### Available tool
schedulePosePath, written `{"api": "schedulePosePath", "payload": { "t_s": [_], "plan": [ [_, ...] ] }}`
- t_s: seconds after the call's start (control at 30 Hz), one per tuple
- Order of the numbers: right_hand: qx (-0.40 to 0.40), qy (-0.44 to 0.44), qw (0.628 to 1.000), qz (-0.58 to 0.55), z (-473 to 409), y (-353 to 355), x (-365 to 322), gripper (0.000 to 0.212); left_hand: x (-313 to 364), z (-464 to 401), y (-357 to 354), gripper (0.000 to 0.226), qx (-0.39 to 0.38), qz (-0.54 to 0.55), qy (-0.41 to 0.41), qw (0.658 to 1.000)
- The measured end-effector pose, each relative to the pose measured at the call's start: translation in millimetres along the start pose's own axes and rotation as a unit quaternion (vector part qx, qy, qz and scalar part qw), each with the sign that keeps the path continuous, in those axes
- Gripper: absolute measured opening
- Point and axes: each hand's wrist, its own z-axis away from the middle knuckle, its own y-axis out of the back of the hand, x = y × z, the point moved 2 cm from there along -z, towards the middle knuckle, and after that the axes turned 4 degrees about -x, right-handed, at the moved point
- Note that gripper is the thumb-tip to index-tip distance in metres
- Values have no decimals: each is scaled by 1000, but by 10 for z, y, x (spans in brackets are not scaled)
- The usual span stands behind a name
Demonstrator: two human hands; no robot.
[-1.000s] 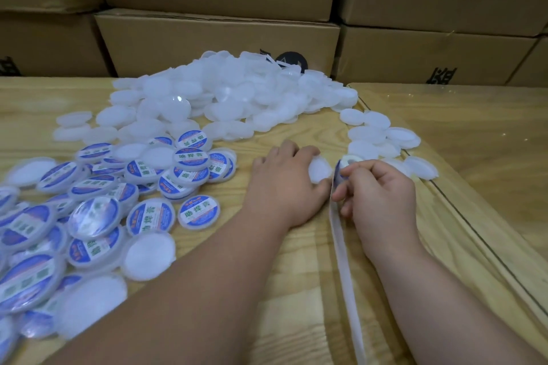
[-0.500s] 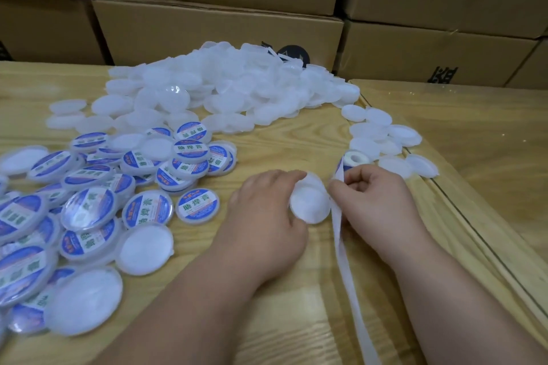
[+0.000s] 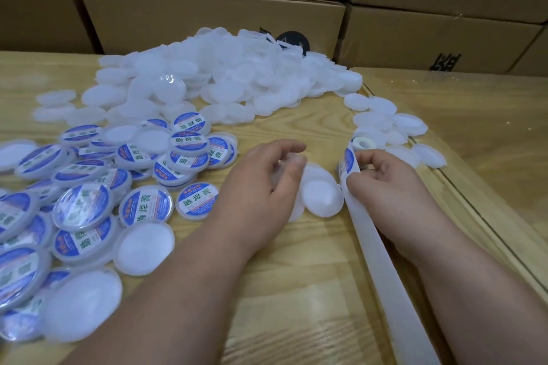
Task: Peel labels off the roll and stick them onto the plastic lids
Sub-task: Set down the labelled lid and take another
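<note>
My left hand (image 3: pixel 261 184) holds a plain white plastic lid (image 3: pixel 321 195) by its edge, thumb on the lid's top rim, tilted on the wooden table; a second lid seems to lie under it. Just right of it, my right hand (image 3: pixel 388 184) pinches the label strip, where a blue-and-white label (image 3: pixel 347 161) curls up off the backing. The small label roll (image 3: pixel 363 144) lies just beyond my right fingers. The bare white backing strip (image 3: pixel 394 290) trails toward me along my right forearm.
A big heap of plain lids (image 3: pixel 231 77) fills the middle back of the table (image 3: pixel 296 290). Several labelled lids (image 3: pixel 142 204) are spread at the left. A few plain lids (image 3: pixel 385 121) lie right of the roll. Cardboard boxes (image 3: pixel 207 15) wall the back.
My left hand has drawn a plain lid back toward me and tilted it up. My right hand has come nearer too, and a label now shows at its fingertips.
</note>
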Motion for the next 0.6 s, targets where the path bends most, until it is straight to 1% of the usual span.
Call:
{"api": "schedulePosePath", "payload": {
  "t_s": [0.07,0.17,0.2,0.3,0.37,0.43,0.5,0.6],
  "plan": [
    [-13,9,1000,13,29,-8,-24,50,53,-33,-43,27,19,21,-25,999],
    [-32,22,998,49,59,-9,-54,48,88,-71,-115,12,4,3,-52,999],
    [-41,24,997,59,63,-13,-62,47,82,-73,-136,13,-7,-9,-61,998],
    [-84,44,993,69,93,-42,-93,43,57,-66,-169,38,-46,-38,-87,994],
    [-107,59,991,59,113,-62,-108,52,46,-77,-180,46,-65,-54,-100,991],
    [-125,65,989,41,126,-86,-124,60,42,-88,-195,47,-83,-67,-93,990],
    [-140,70,987,19,140,-108,-147,57,39,-95,-208,45,-88,-70,-75,991],
    [-127,60,990,-23,125,-119,-130,53,34,-102,-210,34,-81,-64,-60,993]
  ]
}}
